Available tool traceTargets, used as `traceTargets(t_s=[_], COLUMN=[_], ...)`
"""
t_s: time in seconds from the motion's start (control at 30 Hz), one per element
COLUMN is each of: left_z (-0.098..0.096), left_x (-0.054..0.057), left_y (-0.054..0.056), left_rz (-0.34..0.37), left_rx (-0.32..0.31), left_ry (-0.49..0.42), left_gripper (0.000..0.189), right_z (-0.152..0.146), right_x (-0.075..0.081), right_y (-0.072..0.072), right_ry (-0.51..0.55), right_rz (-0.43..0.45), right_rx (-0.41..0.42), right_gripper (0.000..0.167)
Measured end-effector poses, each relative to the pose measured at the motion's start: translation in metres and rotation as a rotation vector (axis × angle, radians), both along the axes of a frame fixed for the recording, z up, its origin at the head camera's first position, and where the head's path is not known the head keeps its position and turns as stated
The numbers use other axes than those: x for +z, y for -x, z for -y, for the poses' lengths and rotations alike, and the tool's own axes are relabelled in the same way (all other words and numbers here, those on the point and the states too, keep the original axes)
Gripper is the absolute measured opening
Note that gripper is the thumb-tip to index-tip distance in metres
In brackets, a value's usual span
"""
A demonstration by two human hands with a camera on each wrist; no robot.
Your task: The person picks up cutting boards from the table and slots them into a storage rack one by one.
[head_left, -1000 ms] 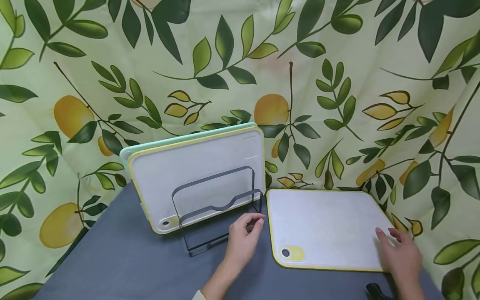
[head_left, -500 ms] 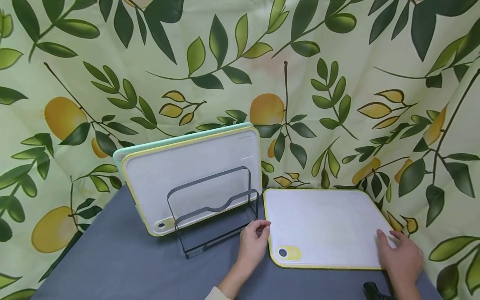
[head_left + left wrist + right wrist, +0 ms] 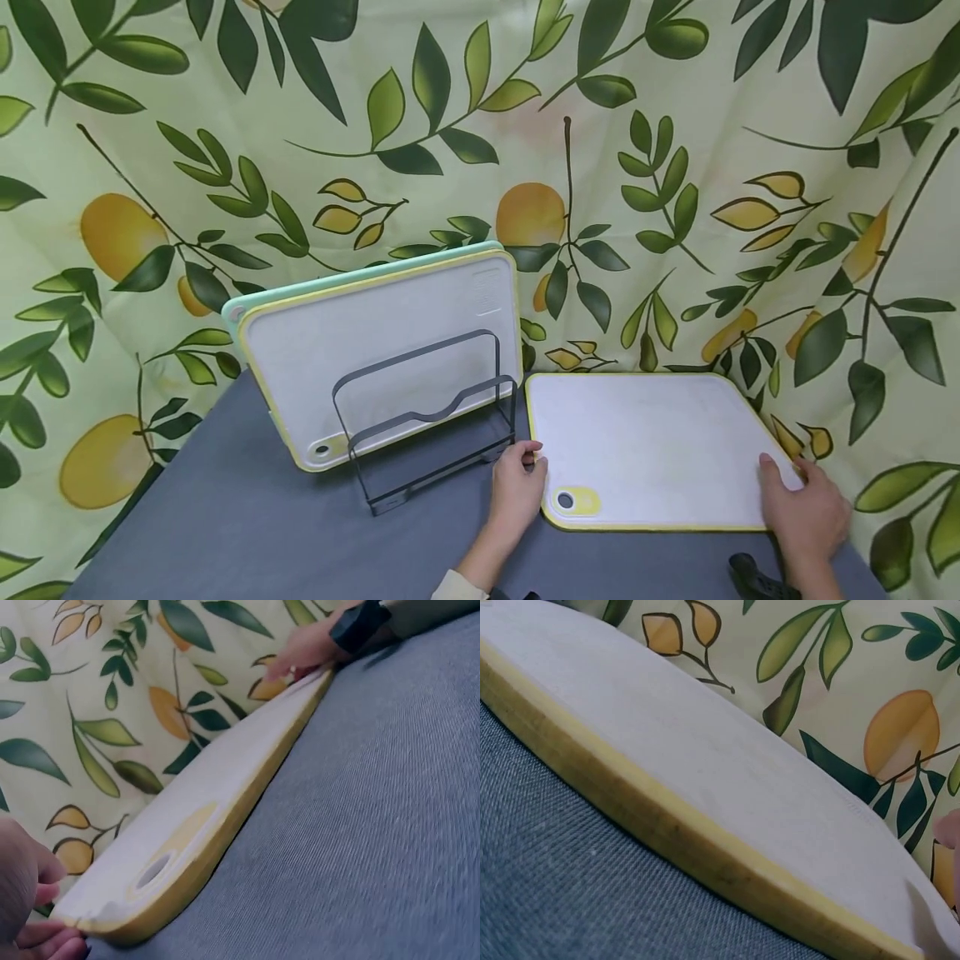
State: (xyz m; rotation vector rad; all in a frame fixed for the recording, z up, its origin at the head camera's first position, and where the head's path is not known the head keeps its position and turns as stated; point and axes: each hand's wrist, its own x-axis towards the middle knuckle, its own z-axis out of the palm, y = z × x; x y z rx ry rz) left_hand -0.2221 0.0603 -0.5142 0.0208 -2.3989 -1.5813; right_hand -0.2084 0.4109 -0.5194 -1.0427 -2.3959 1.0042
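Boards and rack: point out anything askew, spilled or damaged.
The upright white board sits off-centre, jutting past the left end of the dark rack, while their right edges roughly align. No spill shows. The yellow rim of the flat board bears faint dark marks; dirt or damage, I cannot tell.

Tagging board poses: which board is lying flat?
The right-side yellow-rimmed board, with the left hand and right hand at its opposite edges. The others stand tilted at left: a second yellow-rimmed board and, behind it, a green-rimmed board.
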Motion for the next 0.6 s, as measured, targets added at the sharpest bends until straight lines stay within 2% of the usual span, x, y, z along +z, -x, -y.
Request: traceTargets(t_s=[0.13,0.23,0.4,0.6], left_z=[-0.009,-0.016,-0.021,-0.025], left_x=[0.002,0.005,0.006,0.003], left_y=[-0.003,-0.003,-0.001,0.004], left_rz=[0.039,0.060,0.100,0.087], left_rx=[0.009,0.034,0.080,0.114], left_ry=[0.102,0.146,0.148,0.133], left_gripper=[0.025,0.032,0.044,0.059], right_z=[-0.002,-0.004,-0.003,-0.002], right_x=[0.000,0.000,0.001,0.002], right_y=[-0.001,-0.002,-0.001,0.000], right_ry=[-0.001,0.002,0.005,0.022], right_rz=[0.053,0.069,0.062,0.050], right_rx=[0.005,0.010,0.010,0.006], right_gripper=[0.078,0.079,0.079,0.078])
